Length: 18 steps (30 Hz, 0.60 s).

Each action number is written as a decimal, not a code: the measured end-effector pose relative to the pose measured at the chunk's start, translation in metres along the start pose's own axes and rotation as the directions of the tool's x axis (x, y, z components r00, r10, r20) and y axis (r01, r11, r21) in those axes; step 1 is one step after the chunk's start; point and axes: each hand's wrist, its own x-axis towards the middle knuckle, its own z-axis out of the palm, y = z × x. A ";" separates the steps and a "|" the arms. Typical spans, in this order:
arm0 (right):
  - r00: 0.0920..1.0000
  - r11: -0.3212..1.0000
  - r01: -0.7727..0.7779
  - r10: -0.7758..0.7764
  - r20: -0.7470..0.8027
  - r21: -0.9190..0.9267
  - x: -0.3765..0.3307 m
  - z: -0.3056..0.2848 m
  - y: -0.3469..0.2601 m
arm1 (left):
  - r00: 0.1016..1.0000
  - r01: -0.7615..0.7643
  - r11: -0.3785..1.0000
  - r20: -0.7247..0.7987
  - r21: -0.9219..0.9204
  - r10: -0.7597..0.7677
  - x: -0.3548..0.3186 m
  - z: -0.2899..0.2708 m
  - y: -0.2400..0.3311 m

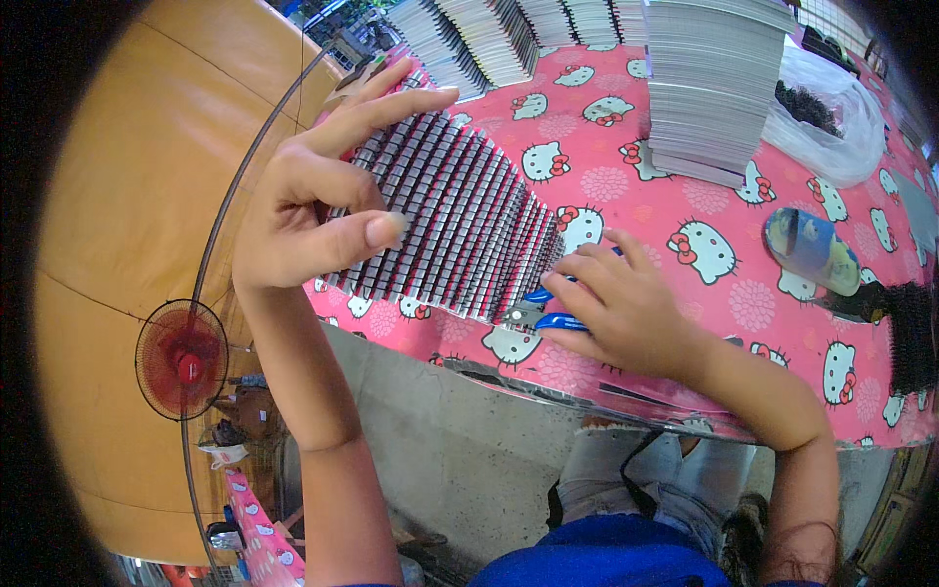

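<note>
at the near edge of a table (685, 186) covered with a pink cartoon-cat cloth, a long fanned row of small cards (450, 220) is laid out, each card overlapping the next so that only a narrow strip of every one is shown; this spread is judged to let them be counted or worked one by one. the row is pinned by the left hand (323, 210), set at about ten o'clock from the picture's middle: the palm is raised, the fingers are spread fairly wide and extended flat over the far end of the cards, and the thumb is pressed across the near side, apparently to keep the fan from sliding. the right hand (616, 303), at about four o'clock from the row, is curled palm-down, its fingers closed around a blue stapler (543, 311) held against the low end of the fan. tall stacks of cards (709, 83) are kept at twelve to one o'clock, a clear plastic bag (831, 117) at two o'clock, and a red fan (183, 360) is seen on the floor at eight o'clock.
</note>
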 end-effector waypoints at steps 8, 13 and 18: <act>0.986 0.961 -0.127 0.094 0.138 0.248 0.002 -0.003 0.006 | 0.999 -0.027 0.999 0.019 0.025 0.027 0.002 -0.001 -0.001; 0.440 0.399 -0.870 0.364 0.821 0.290 0.029 -0.019 0.014 | 1.000 -0.007 1.000 0.010 0.011 0.007 0.002 0.001 0.001; 0.671 0.496 -0.730 0.393 0.629 0.470 0.003 -0.013 -0.001 | 0.997 -0.006 0.998 0.080 0.069 0.000 0.004 -0.002 0.001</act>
